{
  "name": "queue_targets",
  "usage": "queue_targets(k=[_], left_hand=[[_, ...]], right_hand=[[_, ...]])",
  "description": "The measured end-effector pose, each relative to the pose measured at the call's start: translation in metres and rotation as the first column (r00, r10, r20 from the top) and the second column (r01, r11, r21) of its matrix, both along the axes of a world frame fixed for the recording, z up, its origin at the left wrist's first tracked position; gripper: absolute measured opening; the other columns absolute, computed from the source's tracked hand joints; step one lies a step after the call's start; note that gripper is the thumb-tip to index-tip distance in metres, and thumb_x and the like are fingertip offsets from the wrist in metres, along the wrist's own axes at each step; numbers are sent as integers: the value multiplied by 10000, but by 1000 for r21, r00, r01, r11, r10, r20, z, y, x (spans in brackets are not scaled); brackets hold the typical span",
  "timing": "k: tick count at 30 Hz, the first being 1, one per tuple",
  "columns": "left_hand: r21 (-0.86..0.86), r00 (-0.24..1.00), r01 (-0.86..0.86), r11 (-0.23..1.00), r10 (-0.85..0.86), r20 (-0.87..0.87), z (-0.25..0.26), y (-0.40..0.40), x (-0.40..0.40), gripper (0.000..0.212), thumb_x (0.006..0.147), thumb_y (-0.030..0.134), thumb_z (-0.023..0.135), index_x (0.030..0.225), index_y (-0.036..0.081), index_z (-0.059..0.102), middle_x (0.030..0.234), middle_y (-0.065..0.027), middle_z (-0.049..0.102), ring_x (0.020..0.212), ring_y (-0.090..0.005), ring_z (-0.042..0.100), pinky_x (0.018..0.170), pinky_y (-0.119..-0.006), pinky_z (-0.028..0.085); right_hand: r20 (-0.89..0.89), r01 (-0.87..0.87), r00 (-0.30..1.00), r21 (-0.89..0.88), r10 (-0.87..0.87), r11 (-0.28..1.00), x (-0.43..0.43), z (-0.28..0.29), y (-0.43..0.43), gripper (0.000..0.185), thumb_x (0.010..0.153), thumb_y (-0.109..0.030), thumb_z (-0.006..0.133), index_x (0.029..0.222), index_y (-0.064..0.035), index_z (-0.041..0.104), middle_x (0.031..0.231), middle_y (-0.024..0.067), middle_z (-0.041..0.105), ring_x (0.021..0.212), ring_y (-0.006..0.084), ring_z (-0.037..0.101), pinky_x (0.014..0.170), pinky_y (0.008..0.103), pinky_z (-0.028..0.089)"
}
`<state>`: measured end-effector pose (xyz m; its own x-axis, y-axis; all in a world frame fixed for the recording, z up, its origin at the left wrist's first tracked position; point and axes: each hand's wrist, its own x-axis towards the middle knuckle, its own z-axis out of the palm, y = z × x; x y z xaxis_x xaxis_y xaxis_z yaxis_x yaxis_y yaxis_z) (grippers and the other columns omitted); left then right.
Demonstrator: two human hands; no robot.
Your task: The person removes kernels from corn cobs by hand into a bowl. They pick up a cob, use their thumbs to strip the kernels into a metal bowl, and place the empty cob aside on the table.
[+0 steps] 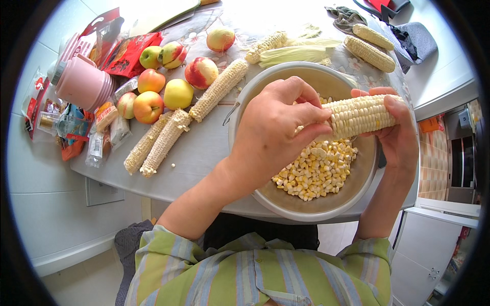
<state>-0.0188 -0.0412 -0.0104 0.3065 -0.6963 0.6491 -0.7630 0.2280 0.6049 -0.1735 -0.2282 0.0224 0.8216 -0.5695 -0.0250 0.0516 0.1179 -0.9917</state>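
Note:
An ear of corn (365, 116), with pale kernels in rows, lies crosswise over a large round bowl (306, 214). My right hand (398, 126) grips its right end, the thumb along the top. At the other end, the fingers and thumb of my left hand (283, 118) pinch the tip, where some of the cob is hidden by them. Loose yellow and white corn kernels (316, 172) are heaped in the bowl beneath. Left of the bowl lie a stripped corn cob (220, 90) and two more cobs, one of them a bare cob (164, 143).
Apples and peaches, among them a yellow apple (178, 94), stand behind the cobs. Farther left are a pink container (84, 82) and snack packets. Corn husks (294, 55) lie behind the bowl, and two whole ears (369, 53) at the back right.

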Motion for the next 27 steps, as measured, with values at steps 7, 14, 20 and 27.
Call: queue_targets(k=[7,14,20,27], left_hand=[[59,995,-10,998,16,-102,3,-2,-5,272,804,78,796,1022,18,645,1048,-89,600,874,-203,641,788,-320,542],[111,863,197,974,-119,-491,-1,0,-9,246,891,35,711,1065,3,539,1120,-87,557,993,-130,620,832,-261,559],[71,830,267,961,-192,-523,-4,1,-4,197,910,-8,667,1066,0,547,1172,-98,547,1053,-158,616,903,-294,551],[10,657,376,926,-259,-708,-3,1,0,170,952,90,651,1069,7,559,1222,-97,545,1077,-156,593,924,-299,508]], right_hand=[[19,56,998,8,-56,998,1,-1,1,430,874,-329,590,1121,23,589,1146,286,656,927,265,721,669,286,636],[47,12,999,50,-14,999,3,-1,6,416,877,-317,582,1128,15,585,1149,301,651,923,269,722,658,299,636],[52,-20,998,78,16,997,2,-6,-2,420,878,-314,585,1144,11,585,1149,305,648,940,272,718,660,302,639],[75,-35,997,59,31,998,0,-3,-3,426,884,-315,578,1151,17,588,1182,296,639,970,277,712,673,306,641]])
